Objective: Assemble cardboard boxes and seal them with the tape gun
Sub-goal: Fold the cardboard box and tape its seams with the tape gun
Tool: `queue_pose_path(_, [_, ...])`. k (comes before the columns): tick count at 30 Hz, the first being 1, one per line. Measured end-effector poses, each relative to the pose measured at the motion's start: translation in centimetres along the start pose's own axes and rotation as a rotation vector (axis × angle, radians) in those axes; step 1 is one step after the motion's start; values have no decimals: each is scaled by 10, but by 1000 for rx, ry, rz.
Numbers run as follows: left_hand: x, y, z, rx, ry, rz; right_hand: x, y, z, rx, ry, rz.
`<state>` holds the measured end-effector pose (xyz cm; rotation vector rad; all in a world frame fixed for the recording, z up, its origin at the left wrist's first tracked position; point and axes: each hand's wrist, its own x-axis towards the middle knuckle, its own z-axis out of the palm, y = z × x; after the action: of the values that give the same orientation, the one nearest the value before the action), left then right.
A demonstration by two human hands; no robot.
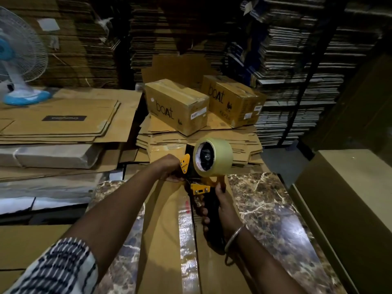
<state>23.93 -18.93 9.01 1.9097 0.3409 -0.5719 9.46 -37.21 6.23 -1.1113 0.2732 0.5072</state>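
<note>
Right hand [220, 211] is wrapped around the black handle of the tape gun [203, 166], while the left hand [169, 167] pinches its front end at 9 o'clock. The cardboard box [165, 230] sits right underneath on the marble table [275, 209], taped down the seam.

Dim room, light low and warm. I stood at the marble-patterned table [275, 211]. Left of it and farther back, a blue-and-white fan [20, 58] stood on flattened cardboard sheets [63, 122]. Behind the table, stacked cardboard [297, 66] rose out of view.
</note>
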Motion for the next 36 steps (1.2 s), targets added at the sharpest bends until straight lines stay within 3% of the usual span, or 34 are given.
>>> queue_pose_path(5, [41, 27, -6, 348, 110, 185, 27, -4, 16, 75, 93, -23])
queue_pose_path(12, [86, 51, -20, 497, 183, 355, 53, -25, 31, -13, 195, -46])
queue_pose_path(19, [117, 61, -33, 640, 242, 348, 77, -26, 43, -138, 226, -85])
queue_pose_path(33, [151, 45, -36, 709, 220, 430, 88, -30, 56, -315, 346, -128])
queue_pose_path(36, [142, 47, -31, 615, 235, 424, 87, -32, 56, -277, 333, -116])
